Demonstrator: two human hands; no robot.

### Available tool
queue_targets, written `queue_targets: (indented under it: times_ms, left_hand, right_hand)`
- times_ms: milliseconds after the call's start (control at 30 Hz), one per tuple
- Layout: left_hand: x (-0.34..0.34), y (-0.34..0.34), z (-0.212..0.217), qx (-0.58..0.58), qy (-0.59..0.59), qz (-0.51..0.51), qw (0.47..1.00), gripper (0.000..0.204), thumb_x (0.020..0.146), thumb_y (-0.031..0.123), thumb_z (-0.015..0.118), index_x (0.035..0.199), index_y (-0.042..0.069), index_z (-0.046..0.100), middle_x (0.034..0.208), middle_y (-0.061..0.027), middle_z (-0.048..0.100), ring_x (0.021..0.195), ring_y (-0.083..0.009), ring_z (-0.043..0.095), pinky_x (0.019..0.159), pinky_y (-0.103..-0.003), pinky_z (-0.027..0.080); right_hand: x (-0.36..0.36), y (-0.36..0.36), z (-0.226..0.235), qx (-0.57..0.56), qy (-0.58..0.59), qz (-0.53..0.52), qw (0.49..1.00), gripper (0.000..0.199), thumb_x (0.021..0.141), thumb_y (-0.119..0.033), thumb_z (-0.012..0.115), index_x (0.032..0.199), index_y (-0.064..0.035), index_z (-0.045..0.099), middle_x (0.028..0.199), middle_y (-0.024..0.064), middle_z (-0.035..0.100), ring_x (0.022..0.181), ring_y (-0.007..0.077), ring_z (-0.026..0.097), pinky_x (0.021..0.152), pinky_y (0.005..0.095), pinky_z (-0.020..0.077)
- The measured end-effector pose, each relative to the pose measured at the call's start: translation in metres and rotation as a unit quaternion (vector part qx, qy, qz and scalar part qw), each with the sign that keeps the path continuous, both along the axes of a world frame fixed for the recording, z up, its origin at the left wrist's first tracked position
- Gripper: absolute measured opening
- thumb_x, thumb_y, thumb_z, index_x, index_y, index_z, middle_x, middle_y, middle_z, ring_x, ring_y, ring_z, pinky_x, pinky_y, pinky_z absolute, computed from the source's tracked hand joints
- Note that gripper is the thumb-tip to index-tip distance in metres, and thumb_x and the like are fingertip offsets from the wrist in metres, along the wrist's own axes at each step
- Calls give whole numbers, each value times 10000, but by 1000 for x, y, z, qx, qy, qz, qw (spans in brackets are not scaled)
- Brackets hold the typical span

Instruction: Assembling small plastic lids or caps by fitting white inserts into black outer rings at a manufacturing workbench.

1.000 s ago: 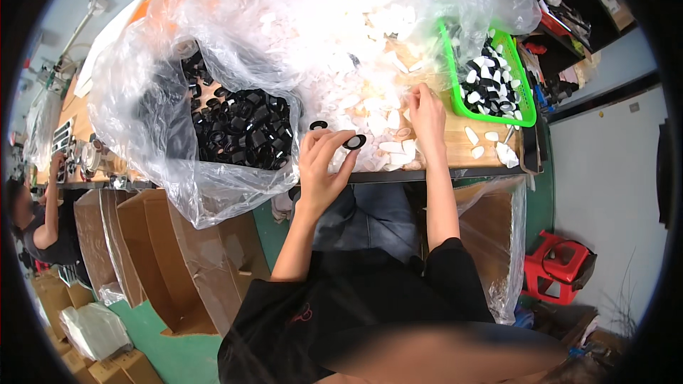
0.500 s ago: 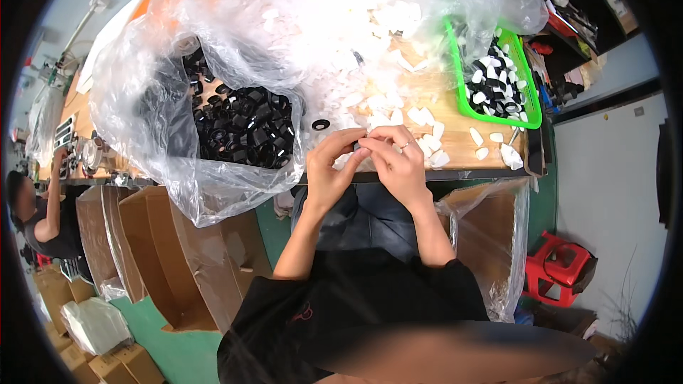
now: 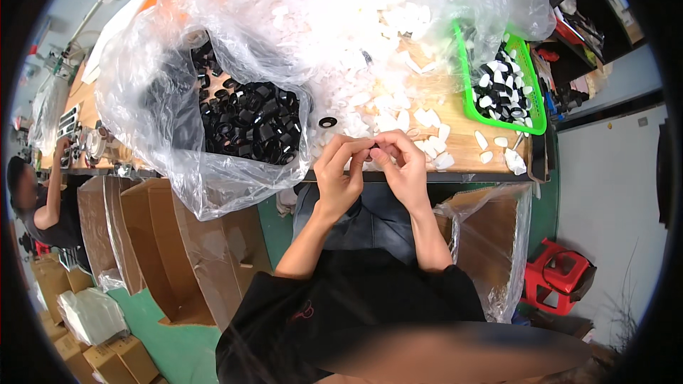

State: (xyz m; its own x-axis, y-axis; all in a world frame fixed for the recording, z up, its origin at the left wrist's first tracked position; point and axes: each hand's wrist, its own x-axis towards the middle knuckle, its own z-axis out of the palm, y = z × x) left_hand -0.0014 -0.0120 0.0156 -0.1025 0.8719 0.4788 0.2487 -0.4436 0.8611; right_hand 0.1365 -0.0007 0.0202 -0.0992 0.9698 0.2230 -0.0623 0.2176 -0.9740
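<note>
White plastic piece pinched between left hand (image 3: 340, 171) and right hand (image 3: 403, 165), near worktop (image 3: 462, 144) edge | step: likely fitting piece | next: steady press; black ring (image 3: 328, 122) lies left.

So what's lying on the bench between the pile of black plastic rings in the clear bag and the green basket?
In the head view: a heap of small white plastic pieces and one loose black ring.
</note>
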Motion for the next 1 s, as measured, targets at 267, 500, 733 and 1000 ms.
queue_targets:
  times_ms: [267,500,733,1000]
  left_hand:
    - [-64,25,8,39,300,174,937,223,863,-24,588,1064,22,671,1054,-136,653,983,-334,595,862,-410,458]
    - [-122,24,-31,-79,461,275,840,233,869,75,630,1100,61,652,1099,-72,581,1027,-291,532,932,-434,371]
    - [-111,22,-10,-36,400,252,881,131,824,78,686,949,57,654,984,-58,657,1010,-256,551,929,-426,355]
    - [-101,22,-5,-43,-77,150,985,185,927,10,643,1110,-9,662,1030,-72,688,817,-102,626,700,-255,526]
  right_hand:
    - [62,26,13,291,-310,-320,847,195,845,20,697,1038,-9,680,1009,124,669,923,263,642,837,349,508]
    - [152,87,38,232,-405,-441,767,288,939,-52,610,1226,-31,614,1262,135,584,1074,246,608,835,348,529]
    - [110,66,7,89,-313,-213,921,134,914,-53,600,1034,-16,648,918,133,676,815,293,650,738,338,501]
    - [100,65,-33,60,-468,-150,869,135,875,-48,609,1003,-27,646,959,156,646,921,349,619,799,424,490]
